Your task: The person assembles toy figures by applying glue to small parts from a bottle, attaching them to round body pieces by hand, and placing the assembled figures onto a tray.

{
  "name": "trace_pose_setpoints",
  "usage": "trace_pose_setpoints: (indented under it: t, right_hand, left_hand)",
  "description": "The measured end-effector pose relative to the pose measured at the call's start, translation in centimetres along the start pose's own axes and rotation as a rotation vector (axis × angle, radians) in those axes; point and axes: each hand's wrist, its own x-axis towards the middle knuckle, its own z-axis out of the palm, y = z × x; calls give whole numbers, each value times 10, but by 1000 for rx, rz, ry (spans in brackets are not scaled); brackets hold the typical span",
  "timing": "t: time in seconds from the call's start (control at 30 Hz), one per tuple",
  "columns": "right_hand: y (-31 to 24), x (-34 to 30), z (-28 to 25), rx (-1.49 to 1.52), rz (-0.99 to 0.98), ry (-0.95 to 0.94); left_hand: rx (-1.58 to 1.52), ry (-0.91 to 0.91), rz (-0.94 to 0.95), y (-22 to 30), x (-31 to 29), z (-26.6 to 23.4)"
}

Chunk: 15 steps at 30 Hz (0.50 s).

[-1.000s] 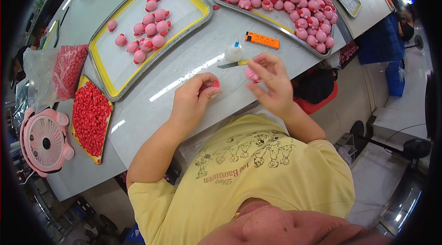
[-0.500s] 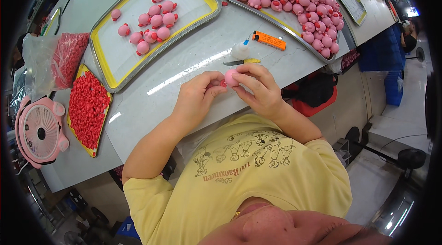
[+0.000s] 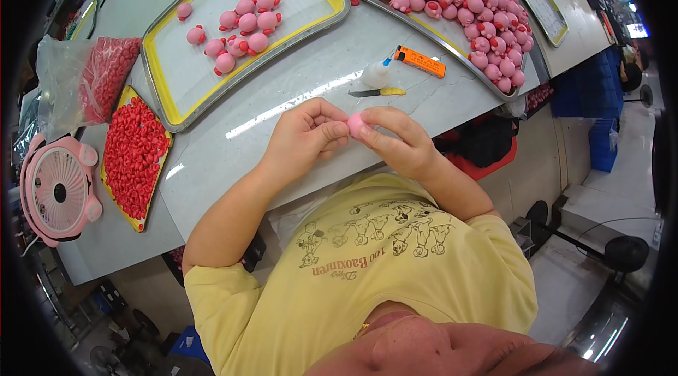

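A small round pink figure [image 3: 356, 124] is pinched between the thumb and fingers of my right hand [image 3: 402, 141], above the near part of the table. My left hand [image 3: 300, 137] is closed too, its thumb and fingertips pressed together against the figure's left side. Whatever those left fingertips hold is hidden. Just beyond my hands lie a knife [image 3: 378, 92] with a yellow handle and a small translucent bottle [image 3: 374, 76] with a blue tip. An orange box cutter [image 3: 421, 62] rests to the right of the bottle.
A yellow-rimmed tray [image 3: 185, 120] at far left bears several pink figures with red parts. Another tray [image 3: 452, 51] at far right is heaped with them. Left are a yellow tray of small red pieces [image 3: 134, 157], a bag of red pieces [image 3: 109, 76] and a pink fan [image 3: 60, 192].
The red piece that showed between my left fingertips and the pink figure is now out of sight behind the fingers. The view has shifted slightly; both hands stay together.
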Motion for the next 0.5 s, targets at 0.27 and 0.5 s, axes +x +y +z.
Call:
trace_pose_setpoints:
  t: [0.27,0.5]
  right_hand:
    - [0,-6,15,191,114,118]
    - [-2,-1,9,69,260,177]
  left_hand:
    - [-113,-91,-80,2,0,-5]
    - [-285,-143,-57,2,1,-1]
